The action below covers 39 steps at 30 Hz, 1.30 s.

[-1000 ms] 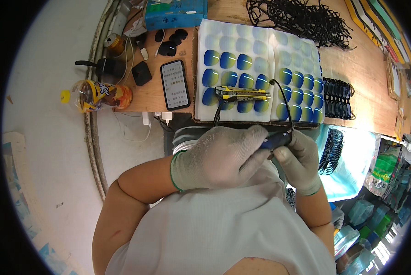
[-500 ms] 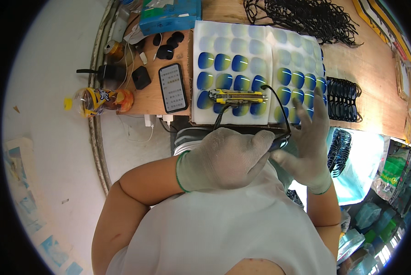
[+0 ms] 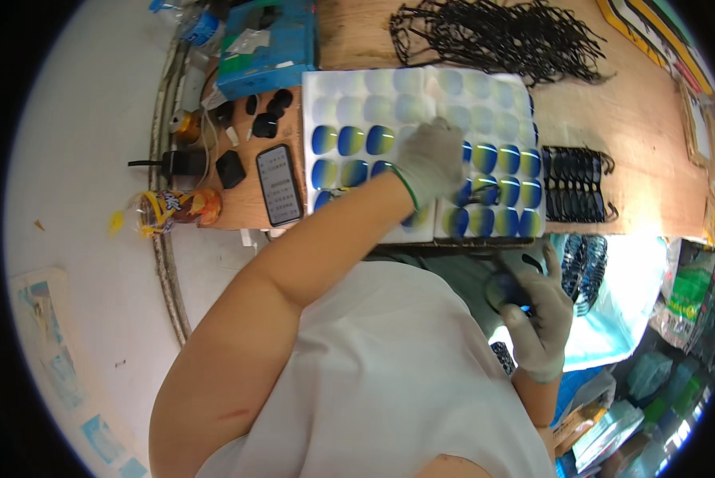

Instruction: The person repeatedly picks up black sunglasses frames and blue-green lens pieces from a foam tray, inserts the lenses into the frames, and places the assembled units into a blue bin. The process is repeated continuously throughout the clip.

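My left hand (image 3: 436, 163), in a grey glove with a green cuff, reaches over the middle of an open white tray (image 3: 345, 221) of tinted lenses. Its fingers are bunched and blurred, so whether they hold a lens cannot be made out. Rows of blue-to-yellow lenses (image 3: 485, 158) lie in the nearer part of the tray. Below the tray's right half, my right hand (image 3: 542, 323), also gloved, is closed around dark-framed sunglasses (image 3: 507, 291). They are tilted and partly blurred. My left forearm hides most of a yellow utility knife (image 3: 337, 193) lying on the lenses.
Black frames (image 3: 493, 36) lie tangled at the back; more stand stacked (image 3: 574, 185) right of the tray. Left of it are a phone (image 3: 280, 185), loose dark lenses (image 3: 265, 125), a blue box (image 3: 266, 48) and a drink bottle (image 3: 178, 209). A lined bin (image 3: 632, 295) sits at lower right.
My left hand has let go of the sunglasses and moved up over the lens tray. My right hand, open beside them before, now holds them lower and farther right. The view has shifted.
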Available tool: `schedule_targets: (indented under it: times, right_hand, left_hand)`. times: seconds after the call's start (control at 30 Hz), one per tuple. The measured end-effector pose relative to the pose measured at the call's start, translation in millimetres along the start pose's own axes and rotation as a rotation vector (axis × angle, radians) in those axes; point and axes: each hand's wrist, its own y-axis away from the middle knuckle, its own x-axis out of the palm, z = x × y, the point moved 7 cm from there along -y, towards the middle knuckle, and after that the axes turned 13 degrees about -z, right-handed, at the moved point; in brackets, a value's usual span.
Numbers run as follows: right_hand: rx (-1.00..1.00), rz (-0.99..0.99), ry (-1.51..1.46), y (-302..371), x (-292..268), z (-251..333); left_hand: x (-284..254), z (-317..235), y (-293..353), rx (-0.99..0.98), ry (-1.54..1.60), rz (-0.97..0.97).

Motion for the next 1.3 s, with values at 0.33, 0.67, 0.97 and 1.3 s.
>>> schedule_targets:
  times: [0.33,0.67,0.97,1.3]
  right_hand:
    - [0.198,-0.181,-0.506,9.4,37.5,6.4]
    - [0.103,0.049,-0.250,24.3,75.5,8.5]
    - [0.340,0.125,-0.642,23.1,102.2,41.2]
    - [0.327,0.266,-0.635,27.0,102.7,41.1]
  left_hand:
    - [-3.6,0.2,21.3,-0.040,0.346,-0.141]
    - [-95.3,12.9,142.1,-0.237,1.509,0.291]
    - [-108.2,20.7,159.6,-0.278,1.623,0.218]
    - [-112.3,15.9,168.5,-0.211,1.611,0.487]
